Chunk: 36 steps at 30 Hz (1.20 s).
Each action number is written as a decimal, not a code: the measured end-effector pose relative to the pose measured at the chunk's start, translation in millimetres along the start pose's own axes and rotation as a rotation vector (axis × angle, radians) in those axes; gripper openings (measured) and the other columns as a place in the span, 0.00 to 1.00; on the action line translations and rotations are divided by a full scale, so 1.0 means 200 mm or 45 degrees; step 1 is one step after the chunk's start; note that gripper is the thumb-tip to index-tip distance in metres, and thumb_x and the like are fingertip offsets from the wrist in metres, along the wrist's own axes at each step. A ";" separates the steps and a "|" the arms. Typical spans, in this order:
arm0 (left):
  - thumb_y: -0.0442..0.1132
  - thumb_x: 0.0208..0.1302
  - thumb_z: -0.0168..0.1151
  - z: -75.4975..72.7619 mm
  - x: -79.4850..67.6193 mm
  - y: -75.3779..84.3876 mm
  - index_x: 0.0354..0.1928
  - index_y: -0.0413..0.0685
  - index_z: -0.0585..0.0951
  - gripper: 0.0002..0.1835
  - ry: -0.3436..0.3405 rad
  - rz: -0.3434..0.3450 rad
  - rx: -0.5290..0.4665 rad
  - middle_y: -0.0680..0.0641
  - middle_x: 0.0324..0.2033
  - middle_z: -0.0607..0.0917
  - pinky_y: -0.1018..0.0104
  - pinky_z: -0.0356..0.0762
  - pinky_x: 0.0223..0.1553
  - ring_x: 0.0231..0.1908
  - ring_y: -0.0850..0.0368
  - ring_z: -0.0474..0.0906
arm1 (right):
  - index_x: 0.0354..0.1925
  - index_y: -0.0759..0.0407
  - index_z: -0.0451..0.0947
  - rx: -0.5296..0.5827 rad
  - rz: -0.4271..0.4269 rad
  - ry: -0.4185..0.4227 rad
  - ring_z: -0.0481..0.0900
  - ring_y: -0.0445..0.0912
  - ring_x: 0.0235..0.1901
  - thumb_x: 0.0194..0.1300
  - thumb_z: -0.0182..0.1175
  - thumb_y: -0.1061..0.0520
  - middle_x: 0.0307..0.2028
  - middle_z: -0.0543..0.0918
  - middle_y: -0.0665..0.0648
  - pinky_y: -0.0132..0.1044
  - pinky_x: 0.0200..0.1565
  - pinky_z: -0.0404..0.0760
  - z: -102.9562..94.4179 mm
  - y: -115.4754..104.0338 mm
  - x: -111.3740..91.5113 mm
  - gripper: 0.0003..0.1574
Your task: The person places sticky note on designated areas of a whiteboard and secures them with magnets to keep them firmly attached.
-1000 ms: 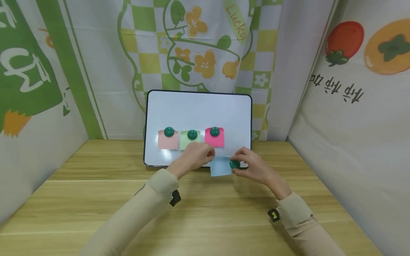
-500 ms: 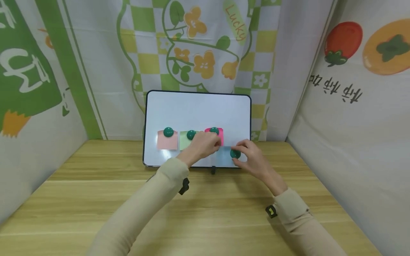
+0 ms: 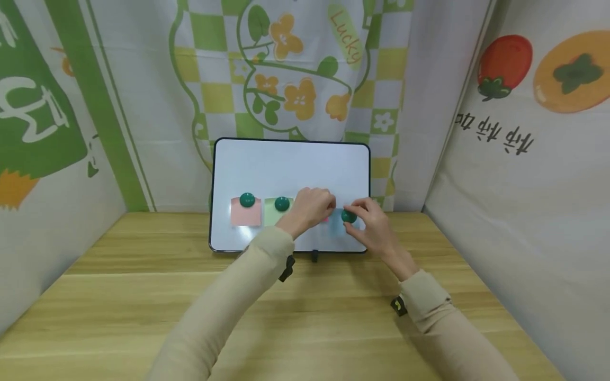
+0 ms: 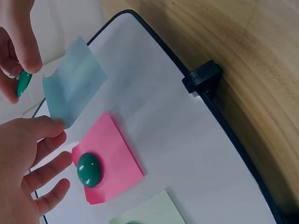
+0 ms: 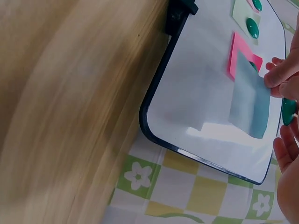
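Note:
My left hand pinches a blue sticky note by one corner between thumb and forefinger, its other fingers spread in the left wrist view. My right hand holds a round green magnet between thumb and fingers, beside the blue note in front of the whiteboard. In the left wrist view, a pink sticky note is on the board under another green magnet; my left hand mostly hides this note in the head view.
Left on the board are a salmon sticky note and a pale green sticky note, each under a green magnet. A black clip sits at the board's lower edge. Wooden table lies in front; a patterned curtain hangs behind.
Both hands have moved up the board, the left also to the right, carrying the blue note from the bottom edge to beside the pink note. The right hand keeps its magnet.

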State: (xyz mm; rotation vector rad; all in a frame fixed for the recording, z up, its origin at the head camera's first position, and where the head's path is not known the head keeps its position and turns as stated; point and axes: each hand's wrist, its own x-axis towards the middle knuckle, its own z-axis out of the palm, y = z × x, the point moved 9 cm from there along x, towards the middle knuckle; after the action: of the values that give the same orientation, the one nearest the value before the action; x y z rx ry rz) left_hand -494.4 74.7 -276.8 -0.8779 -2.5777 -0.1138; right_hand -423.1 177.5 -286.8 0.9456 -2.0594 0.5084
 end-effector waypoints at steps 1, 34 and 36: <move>0.38 0.68 0.59 0.00 0.01 0.00 0.42 0.53 0.89 0.10 0.009 -0.002 0.005 0.53 0.38 0.90 0.62 0.82 0.38 0.36 0.58 0.85 | 0.48 0.69 0.83 -0.006 -0.001 0.004 0.78 0.54 0.42 0.54 0.73 0.65 0.44 0.79 0.64 0.44 0.44 0.80 0.00 0.01 0.01 0.22; 0.41 0.72 0.58 0.01 0.21 0.04 0.46 0.56 0.88 0.10 0.038 0.013 0.264 0.52 0.40 0.89 0.58 0.79 0.47 0.41 0.53 0.83 | 0.51 0.66 0.82 -0.174 0.171 -0.068 0.77 0.56 0.45 0.57 0.72 0.59 0.46 0.79 0.65 0.47 0.48 0.79 0.10 0.30 0.08 0.24; 0.42 0.72 0.58 0.03 0.21 0.05 0.47 0.56 0.88 0.10 0.031 0.010 0.294 0.52 0.41 0.89 0.59 0.78 0.48 0.42 0.53 0.83 | 0.51 0.66 0.82 -0.175 0.194 -0.083 0.77 0.56 0.45 0.57 0.72 0.59 0.46 0.79 0.64 0.47 0.48 0.79 0.11 0.31 0.08 0.23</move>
State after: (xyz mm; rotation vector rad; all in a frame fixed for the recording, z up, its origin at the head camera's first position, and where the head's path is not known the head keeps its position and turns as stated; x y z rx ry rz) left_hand -520.5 108.5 -265.1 -0.7946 -2.5020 0.1709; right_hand -488.1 195.5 -288.6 0.7368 -2.2061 0.4139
